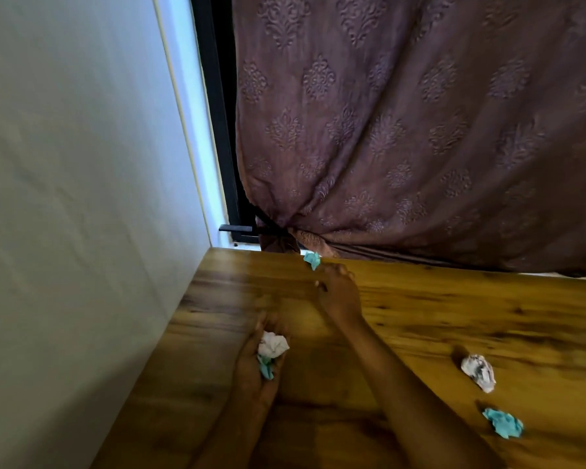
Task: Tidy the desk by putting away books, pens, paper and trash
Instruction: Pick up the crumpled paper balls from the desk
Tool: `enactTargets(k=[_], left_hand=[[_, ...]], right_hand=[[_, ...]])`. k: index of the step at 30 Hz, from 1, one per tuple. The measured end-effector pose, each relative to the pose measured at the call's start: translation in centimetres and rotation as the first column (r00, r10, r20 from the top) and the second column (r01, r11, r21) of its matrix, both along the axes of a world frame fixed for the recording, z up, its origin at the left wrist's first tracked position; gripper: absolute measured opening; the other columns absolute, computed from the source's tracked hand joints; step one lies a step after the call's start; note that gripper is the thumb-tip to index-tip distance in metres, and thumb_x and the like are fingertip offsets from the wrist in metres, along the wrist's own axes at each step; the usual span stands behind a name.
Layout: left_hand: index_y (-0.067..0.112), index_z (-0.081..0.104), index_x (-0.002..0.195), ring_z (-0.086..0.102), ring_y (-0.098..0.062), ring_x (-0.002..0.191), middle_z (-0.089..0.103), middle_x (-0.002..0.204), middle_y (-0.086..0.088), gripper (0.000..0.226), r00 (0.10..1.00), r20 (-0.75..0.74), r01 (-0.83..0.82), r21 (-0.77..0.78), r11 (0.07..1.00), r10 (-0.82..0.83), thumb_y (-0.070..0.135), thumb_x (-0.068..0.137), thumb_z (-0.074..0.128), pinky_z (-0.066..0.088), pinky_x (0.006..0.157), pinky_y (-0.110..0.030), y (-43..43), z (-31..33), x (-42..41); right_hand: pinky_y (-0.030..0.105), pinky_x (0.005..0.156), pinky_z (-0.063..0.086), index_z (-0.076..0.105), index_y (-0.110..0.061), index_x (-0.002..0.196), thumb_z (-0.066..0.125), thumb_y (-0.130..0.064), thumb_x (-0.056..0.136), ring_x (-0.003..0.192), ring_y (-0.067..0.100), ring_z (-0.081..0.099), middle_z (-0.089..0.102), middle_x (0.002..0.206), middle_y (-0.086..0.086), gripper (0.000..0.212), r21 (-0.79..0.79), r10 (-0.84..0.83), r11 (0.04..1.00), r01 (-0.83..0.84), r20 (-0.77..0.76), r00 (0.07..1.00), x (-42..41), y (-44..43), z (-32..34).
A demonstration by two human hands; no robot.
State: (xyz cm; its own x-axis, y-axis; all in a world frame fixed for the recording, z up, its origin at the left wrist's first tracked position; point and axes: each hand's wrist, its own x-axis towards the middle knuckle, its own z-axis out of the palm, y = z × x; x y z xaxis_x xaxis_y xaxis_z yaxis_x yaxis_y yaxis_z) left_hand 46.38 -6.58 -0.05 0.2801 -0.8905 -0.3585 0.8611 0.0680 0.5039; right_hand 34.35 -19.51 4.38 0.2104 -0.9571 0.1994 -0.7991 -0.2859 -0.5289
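Head view: left hand [263, 363] cups white and teal wads; right hand's [339, 292] narrowed grip reaches teal wad [312, 259].

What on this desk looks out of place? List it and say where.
Crumpled paper wads litter the desk: a teal wad at the far edge by the curtain, just beyond the right hand; a white wad and another teal one lie loose at right. The left hand already cups two.

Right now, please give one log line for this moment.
left hand: holds paper balls | right hand: at far teal ball | desk: two balls left
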Motion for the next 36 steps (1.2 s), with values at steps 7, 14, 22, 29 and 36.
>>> enactTargets(k=[7,14,22,29,36], left_hand=[[0.010,0.052,0.127,0.071,-0.017,0.087,0.059,0.123,-0.006,0.033,0.996,-0.073,-0.048,-0.012,0.999,0.047,0.016,0.100,0.034,0.058,0.066,-0.028,-3.2,0.0,-1.2],[0.016,0.078,0.089,0.072,-0.020,0.085,0.074,0.099,-0.003,0.075,0.998,-0.055,-0.034,-0.118,0.992,0.028,0.029,0.017,0.098,0.059,0.059,-0.032,-3.5,-1.5,-1.2],[0.013,0.071,0.105,0.070,-0.020,0.093,0.068,0.113,-0.006,0.047,0.994,-0.078,0.065,-0.115,0.991,-0.075,0.027,0.061,0.080,0.057,0.077,-0.036,1.1,0.7,-3.9],[0.015,0.061,0.123,0.066,-0.022,0.074,0.066,0.103,-0.014,0.078,0.956,-0.180,0.203,-0.172,0.964,-0.233,0.016,0.051,0.091,0.056,0.052,-0.030,6.9,2.0,-8.0],[0.004,0.061,0.122,0.070,-0.022,0.085,0.068,0.113,-0.014,0.070,0.952,-0.112,0.260,-0.194,0.946,-0.285,0.019,0.057,0.083,0.058,0.064,-0.027,13.1,1.6,-12.1]], right_hand=[[0.045,0.102,0.040,0.020,-0.024,0.147,0.049,-0.023,0.094,0.129,0.033,0.038,0.027,0.149,0.015,0.061,0.124,0.034,0.992,-0.020,-0.116,0.993,1.5,-9.4,-5.9],[0.031,0.102,0.033,0.059,-0.011,0.116,0.052,-0.012,0.090,0.118,0.025,0.050,0.056,0.127,0.010,0.027,0.031,0.105,0.994,-0.103,-0.068,0.992,0.5,-9.1,-7.1],[0.014,0.076,0.050,0.058,-0.024,0.084,0.074,-0.009,0.077,0.088,-0.001,0.062,0.065,0.094,-0.012,0.024,0.232,-0.052,0.963,-0.135,0.654,0.755,-4.8,5.4,-1.0],[0.017,0.076,0.049,0.067,-0.025,0.098,0.068,-0.022,0.084,0.087,0.004,0.063,0.069,0.098,-0.010,0.014,0.187,0.135,0.963,-0.195,0.291,0.947,-6.8,16.4,3.1],[0.030,0.077,0.039,0.067,-0.028,0.106,0.054,-0.026,0.090,0.102,0.016,0.045,0.060,0.106,-0.004,0.021,-0.024,0.282,0.957,-0.288,-0.140,0.949,-11.3,24.2,2.8]])
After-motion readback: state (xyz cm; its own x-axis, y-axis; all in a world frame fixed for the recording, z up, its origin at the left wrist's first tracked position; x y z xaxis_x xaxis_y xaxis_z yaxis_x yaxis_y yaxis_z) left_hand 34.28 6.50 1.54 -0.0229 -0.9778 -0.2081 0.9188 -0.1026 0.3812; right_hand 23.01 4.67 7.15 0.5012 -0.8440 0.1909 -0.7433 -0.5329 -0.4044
